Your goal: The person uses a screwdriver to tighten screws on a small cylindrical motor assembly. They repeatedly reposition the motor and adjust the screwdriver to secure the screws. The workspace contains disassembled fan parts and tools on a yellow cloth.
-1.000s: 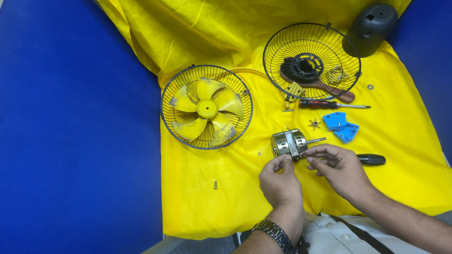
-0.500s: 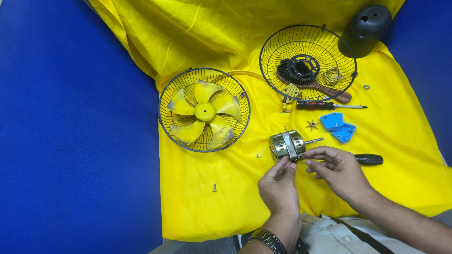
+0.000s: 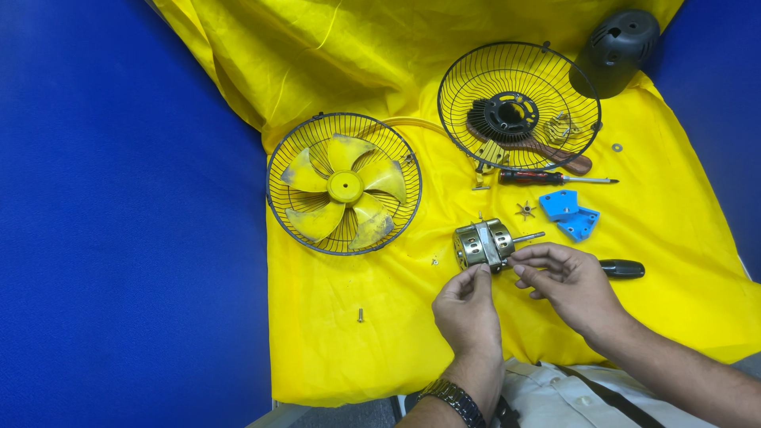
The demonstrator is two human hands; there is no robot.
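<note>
With the fan motor (image 3: pixel 485 244) lying just right of the front grille (image 3: pixel 344 184), it is pinched by left hand (image 3: pixel 468 305) and right hand (image 3: pixel 564 281), and is best steadied squarely, shaft kept level.

Bare yellow cloth (image 3: pixel 333 349) lies open at lower left, broken only by a small screw (image 3: pixel 361 315). Upward, the bladed fan guard (image 3: pixel 344 183), second guard (image 3: pixel 519 105), screwdriver (image 3: pixel 555 179) and blue pieces (image 3: pixel 569 213) crowd the way beyond the motor (image 3: pixel 483 244).
</note>
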